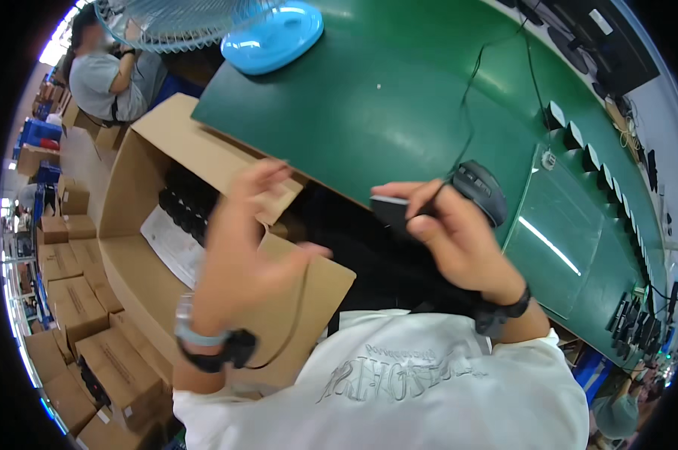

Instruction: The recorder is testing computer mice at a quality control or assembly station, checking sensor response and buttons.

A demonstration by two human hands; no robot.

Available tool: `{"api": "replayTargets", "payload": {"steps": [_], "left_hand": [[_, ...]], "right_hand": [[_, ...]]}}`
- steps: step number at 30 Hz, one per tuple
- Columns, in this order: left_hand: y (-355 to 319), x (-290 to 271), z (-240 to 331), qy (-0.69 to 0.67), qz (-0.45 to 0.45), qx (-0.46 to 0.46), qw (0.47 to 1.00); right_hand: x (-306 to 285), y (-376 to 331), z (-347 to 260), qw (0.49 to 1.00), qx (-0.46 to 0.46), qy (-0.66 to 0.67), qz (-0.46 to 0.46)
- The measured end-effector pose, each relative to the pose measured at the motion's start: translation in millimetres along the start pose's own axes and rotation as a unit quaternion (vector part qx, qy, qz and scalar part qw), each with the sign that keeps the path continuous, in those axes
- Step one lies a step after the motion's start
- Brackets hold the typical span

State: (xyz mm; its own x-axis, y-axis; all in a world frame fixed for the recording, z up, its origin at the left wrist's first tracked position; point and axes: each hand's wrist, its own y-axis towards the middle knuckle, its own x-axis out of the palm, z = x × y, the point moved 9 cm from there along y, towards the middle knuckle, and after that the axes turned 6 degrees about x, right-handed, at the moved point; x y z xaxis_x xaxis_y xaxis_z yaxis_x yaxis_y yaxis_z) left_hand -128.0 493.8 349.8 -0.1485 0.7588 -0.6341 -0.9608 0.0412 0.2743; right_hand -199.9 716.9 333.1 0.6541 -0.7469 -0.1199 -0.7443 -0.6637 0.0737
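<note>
My right hand (463,236), at the table's near edge, is closed on a small dark flat piece (391,213) with a pale edge; its kind I cannot make out. Close beside those fingers a black computer mouse (479,193) rests on the green table (339,127). From near the mouse a thin dark cable (470,90) runs across the table. My left hand (252,244) is blurred by motion over an opened cardboard box (132,281), fingers apart and nothing visible in them. Inside the box lie several black rounded items (181,202) and a white printed sheet (175,246).
A blue fan (192,22) on a round base (275,39) stands at the far left. At right are a clear sheet (556,232), a row of small dark pieces (590,157) and a monitor (601,45). Stacked cartons (121,367) fill the left floor; a person (117,79) sits beyond.
</note>
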Motion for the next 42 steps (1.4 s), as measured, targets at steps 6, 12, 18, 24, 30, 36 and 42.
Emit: {"api": "replayTargets", "payload": {"steps": [6,12,18,24,30,36,42], "left_hand": [[76,124,70,-0.135,-0.074,0.167,0.974],[72,156,47,-0.283,-0.079,0.130,0.947],[63,156,19,-0.309,-0.100,0.055,0.944],[59,168,9,-0.336,-0.186,-0.012,0.923],[62,164,8,-0.347,-0.114,0.038,0.930],[54,189,-8,-0.721,-0.165,-0.209,0.639],[60,191,-2,-0.734,-0.137,-0.215,0.629]], "right_hand": [[-20,-13,29,0.976,0.109,0.092,0.166],[-53,-50,43,0.946,-0.008,0.169,0.275],[-42,-39,67,0.946,0.064,0.207,0.241],[-41,-31,65,0.957,0.059,0.124,0.254],[-38,-20,63,0.954,0.045,0.114,0.273],[-82,-38,36,0.939,0.074,-0.208,0.263],[-104,-69,54,0.816,0.165,-0.466,0.299]]}}
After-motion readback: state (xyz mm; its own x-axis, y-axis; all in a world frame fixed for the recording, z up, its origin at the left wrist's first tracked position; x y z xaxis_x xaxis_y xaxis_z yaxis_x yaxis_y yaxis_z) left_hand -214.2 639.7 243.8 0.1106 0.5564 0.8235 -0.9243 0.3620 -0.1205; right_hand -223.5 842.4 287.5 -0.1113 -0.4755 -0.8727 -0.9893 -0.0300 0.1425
